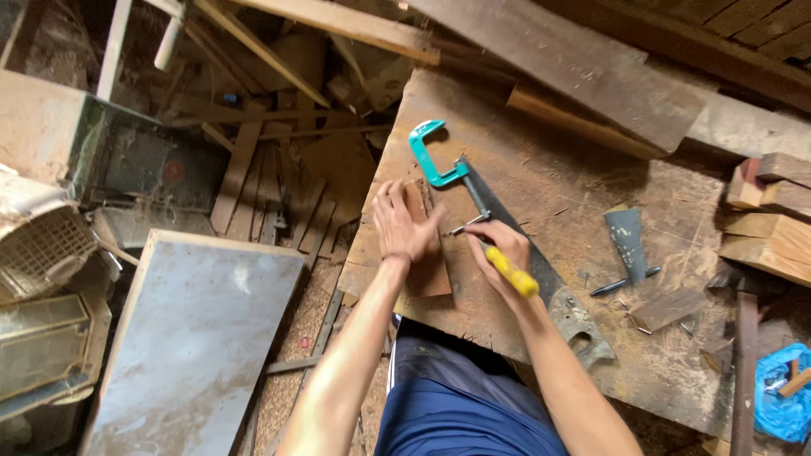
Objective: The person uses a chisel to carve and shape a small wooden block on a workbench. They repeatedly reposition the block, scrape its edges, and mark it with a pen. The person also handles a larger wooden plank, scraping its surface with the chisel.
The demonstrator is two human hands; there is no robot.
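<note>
- Hands: two, both the person's own. The left hand [404, 224] lies flat and spread on a small brown wood piece [425, 253], seemingly pressing it down so it cannot shift. The right hand [500, 247] is closed around the yellow handle of a tool [514, 273]; its tip, hidden by the fingers, points toward the clamp, and I cannot tell what kind of tool it is.
- Clamp: one teal C-clamp [435, 160] sits just beyond the wood piece, its screw bar reaching toward the right hand, probably there to pin work to the desk [583, 169].
- Saw: one handsaw [557, 295] lies under the right forearm, blade running up toward the clamp.
- Right of the clamp, well apart: one grey trowel-like blade [627, 241], one dark pen-like tool [623, 283], one flat wood offcut [667, 308].
- Further right of the clamp: stacked timber blocks [773, 224] and one blue bag [781, 397].
</note>
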